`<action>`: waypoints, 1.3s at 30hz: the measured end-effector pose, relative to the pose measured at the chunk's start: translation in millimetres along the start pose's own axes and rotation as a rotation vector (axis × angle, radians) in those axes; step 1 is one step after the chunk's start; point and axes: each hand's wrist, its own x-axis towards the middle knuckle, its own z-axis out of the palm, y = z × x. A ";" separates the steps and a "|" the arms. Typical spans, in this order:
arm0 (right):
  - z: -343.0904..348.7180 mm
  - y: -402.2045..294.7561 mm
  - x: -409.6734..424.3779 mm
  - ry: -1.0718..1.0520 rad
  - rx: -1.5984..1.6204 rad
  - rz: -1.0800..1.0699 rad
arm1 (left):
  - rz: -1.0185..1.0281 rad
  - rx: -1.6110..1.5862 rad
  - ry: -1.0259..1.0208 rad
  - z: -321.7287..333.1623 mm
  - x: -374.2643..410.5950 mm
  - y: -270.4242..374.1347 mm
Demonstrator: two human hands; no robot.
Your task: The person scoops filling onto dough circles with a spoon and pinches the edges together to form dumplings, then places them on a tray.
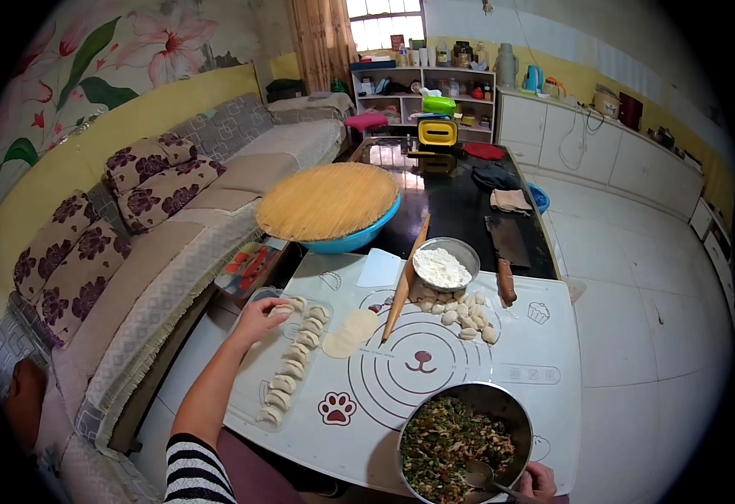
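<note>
My left hand (260, 321) has its fingers on a folded dumpling (284, 309) at the upper left of a clear tray (323, 351). A row of dumplings (293, 368) runs along the tray. My right hand (538, 482) is at the rim of a metal bowl of chopped filling (459, 435), by the handle of a spoon (479, 474) that rests in it. Round dough wrappers (350, 332) overlap beside the tray. A wooden rolling pin (405, 283) leans against a bowl of flour (442, 267), with small dough pieces (462, 310) below it.
A cleaver (507, 252) lies at the right, its handle over the printed white mat (531, 403). A white scraper (379, 268) lies near the mat's back edge. Behind stands a blue basin (355, 238) under a round straw lid (328, 200). A sofa (178, 252) runs along the left.
</note>
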 end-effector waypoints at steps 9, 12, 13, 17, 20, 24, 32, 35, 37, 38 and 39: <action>3.5 -26.8 4.0 0.037 -0.170 -0.053 | 0.157 0.385 -0.117 3.0 21.5 -2.1; 3.3 -25.4 3.1 0.028 -0.141 -0.023 | 0.262 0.472 -0.106 3.6 22.9 -15.9; 3.1 -26.1 2.9 0.030 -0.149 -0.022 | 0.301 0.511 -0.107 4.3 22.3 -15.2; 5.0 -29.3 4.8 0.028 -0.153 -0.027 | 0.365 0.533 -0.082 2.3 26.5 -33.0; 5.4 -34.1 4.0 0.044 -0.144 -0.008 | 0.393 0.560 -0.082 6.0 28.1 -27.5; 6.6 -36.0 4.1 0.047 -0.144 -0.014 | 0.305 0.408 -0.100 4.6 29.8 -31.3; 5.0 -34.7 4.1 0.033 -0.164 -0.043 | 0.259 0.456 -0.123 8.6 28.9 -10.0; 6.1 -40.4 6.7 0.036 -0.185 -0.060 | 0.350 0.651 -0.086 -1.1 25.2 -0.9; 5.4 -38.6 6.5 0.042 -0.207 -0.061 | 0.312 0.548 -0.099 7.7 28.3 13.4; 3.9 -39.8 6.4 0.070 -0.232 -0.102 | 0.292 0.497 -0.107 16.0 31.9 21.0; 6.1 -42.6 8.7 0.078 -0.226 -0.095 | 0.288 0.446 -0.139 23.2 31.4 31.4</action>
